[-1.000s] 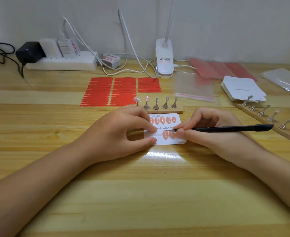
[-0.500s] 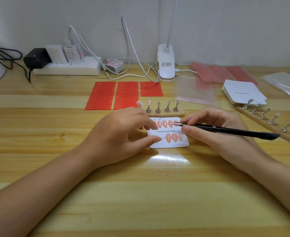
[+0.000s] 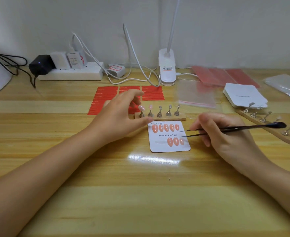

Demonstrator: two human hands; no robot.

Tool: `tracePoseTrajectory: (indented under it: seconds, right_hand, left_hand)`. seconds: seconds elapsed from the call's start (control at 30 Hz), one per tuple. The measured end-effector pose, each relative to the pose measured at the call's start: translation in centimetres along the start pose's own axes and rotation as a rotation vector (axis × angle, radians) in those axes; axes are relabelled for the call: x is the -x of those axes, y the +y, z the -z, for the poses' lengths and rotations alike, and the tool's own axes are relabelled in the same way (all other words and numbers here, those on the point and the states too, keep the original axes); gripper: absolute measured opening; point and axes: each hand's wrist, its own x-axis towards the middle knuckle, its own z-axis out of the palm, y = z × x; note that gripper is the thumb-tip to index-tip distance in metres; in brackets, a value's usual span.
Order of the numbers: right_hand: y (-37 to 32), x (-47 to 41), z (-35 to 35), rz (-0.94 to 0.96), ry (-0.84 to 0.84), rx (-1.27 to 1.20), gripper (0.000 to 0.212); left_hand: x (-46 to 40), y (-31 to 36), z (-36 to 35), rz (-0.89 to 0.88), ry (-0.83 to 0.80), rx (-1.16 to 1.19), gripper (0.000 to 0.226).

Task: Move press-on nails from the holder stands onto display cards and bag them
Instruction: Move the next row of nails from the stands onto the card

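L hand (image 3: 122, 115) spread, reaching for nail (image 3: 141, 108) on stand (image 3: 159, 117); R hand (image 3: 226, 134) pinching tweezers (image 3: 226, 130). Lift gently, seat nail in card (image 3: 169, 135) gap.

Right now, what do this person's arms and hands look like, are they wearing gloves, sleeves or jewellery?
Both forearms are bare as far as the frame shows: no sleeves in view. The left hand and the right hand wear no gloves, and no rings, bracelets or watch show. The fingernails are too blurred to describe.
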Motion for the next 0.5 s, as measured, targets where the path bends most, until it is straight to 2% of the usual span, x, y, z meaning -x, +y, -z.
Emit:
tracePoseTrajectory:
  seconds: [0.1,0.2,0.33,0.5]
  right_hand:
    - [-0.06,0.03,-0.14,-0.013,0.000,0.006,0.042]
    - [-0.11,0.11,-0.07,-0.053,0.001,0.011,0.043]
    - [-0.16,0.09,0.03,-0.203,0.035,-0.095,0.026]
    - [-0.03,0.16,0.09,-0.206,0.089,-0.155,0.016]
  left_hand:
    - [-0.57,-0.12,-0.53,0.075,0.004,0.137,0.045]
    - [-0.73,-0.33,-1.06,0.078,0.047,0.161,0.027]
    - [-0.83,-0.60,-1.09,0.085,0.053,0.222,0.021]
    - [-0.85,-0.67,-0.91,0.066,0.033,0.270,0.014]
